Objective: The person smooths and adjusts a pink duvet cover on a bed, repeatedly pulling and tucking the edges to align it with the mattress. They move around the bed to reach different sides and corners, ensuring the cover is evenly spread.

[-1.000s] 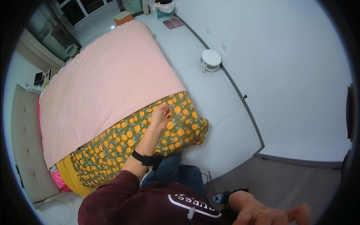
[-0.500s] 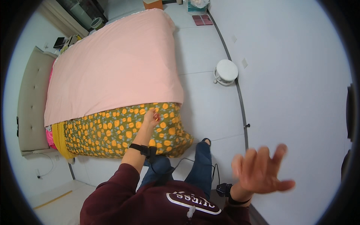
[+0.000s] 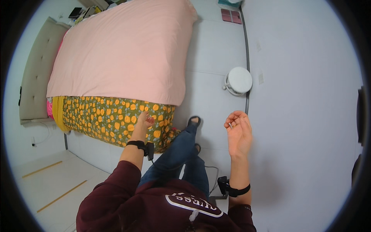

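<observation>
My left hand (image 3: 147, 119) hovers over the green bedspread (image 3: 104, 116) patterned with yellow flowers, near the foot end of the bed. Its fingers are loosely bent and apart, with nothing visible in them. A pink blanket (image 3: 123, 50) covers most of the bed beyond that hand. To the right of the bed, my right hand (image 3: 239, 135) is raised palm up beside the wall. Its fingers curl a little, a ring shows on one of them, and the palm is bare. Both wrists carry black straps with small devices.
A round white stool (image 3: 239, 80) stands against the right wall (image 3: 305, 96). Farther off on the floor lies a dark pink scale (image 3: 231, 16). The cream headboard (image 3: 40, 73) is at the left. My feet are on the pale floor (image 3: 210, 96) beside the bed's corner.
My right hand has swung forward and inward, turning palm up. I have stepped forward along the bed's foot, and the view has shifted. My left hand stays over the bedspread.
</observation>
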A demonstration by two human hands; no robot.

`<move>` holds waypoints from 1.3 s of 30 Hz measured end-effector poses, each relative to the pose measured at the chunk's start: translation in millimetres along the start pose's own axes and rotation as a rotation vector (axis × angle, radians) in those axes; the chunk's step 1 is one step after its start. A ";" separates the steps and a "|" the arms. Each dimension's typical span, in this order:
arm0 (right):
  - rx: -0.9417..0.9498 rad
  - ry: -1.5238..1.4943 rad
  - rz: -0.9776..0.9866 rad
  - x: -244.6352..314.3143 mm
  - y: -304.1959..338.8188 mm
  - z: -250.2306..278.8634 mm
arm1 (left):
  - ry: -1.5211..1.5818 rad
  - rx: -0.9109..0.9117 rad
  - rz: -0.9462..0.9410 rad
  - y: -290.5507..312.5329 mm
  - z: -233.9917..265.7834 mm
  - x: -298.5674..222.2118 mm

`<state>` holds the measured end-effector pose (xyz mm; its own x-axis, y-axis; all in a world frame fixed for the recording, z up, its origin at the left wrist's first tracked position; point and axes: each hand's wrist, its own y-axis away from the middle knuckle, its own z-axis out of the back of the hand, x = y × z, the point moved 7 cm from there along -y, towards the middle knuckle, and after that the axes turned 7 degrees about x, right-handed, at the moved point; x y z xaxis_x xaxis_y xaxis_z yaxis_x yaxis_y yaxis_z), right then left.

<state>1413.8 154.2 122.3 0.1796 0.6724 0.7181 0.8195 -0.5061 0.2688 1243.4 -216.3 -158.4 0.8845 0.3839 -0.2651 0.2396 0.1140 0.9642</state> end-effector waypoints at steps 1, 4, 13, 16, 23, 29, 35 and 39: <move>0.004 0.029 -0.024 0.2 -17.8 -0.7 | 0.016 -0.029 -0.020 -9.2 -2.2 -5.6; -0.002 0.125 -0.073 4.9 -81.3 -4.1 | 0.029 0.026 -0.041 -44.0 -24.3 -28.6; -0.013 0.424 -0.287 0.8 -337.7 -48.7 | -0.186 0.000 -0.009 -123.4 -182.5 -102.1; 0.051 0.541 -0.350 -4.8 -419.5 -76.7 | -0.207 0.002 -0.030 -125.5 -210.9 -144.1; 0.181 0.713 -0.434 -38.1 -566.4 -113.3 | -0.071 -0.037 -0.065 -123.4 -222.5 -216.6; 0.204 0.930 -0.634 -82.4 -729.4 -76.0 | 0.259 -0.008 -0.078 -136.8 -257.5 -251.4; 0.182 1.109 -0.513 -141.7 -993.3 -52.3 | 0.323 -0.105 -0.138 -144.7 -362.1 -332.0; 0.272 1.182 -0.408 -170.5 -1134.9 -71.1 | 0.156 -0.095 -0.027 -144.1 -495.0 -383.4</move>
<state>414.4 575.4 -259.6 -0.5860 -0.2056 0.7838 0.8103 -0.1574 0.5645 671.6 73.7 -200.1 0.8036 0.5165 -0.2958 0.2166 0.2091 0.9536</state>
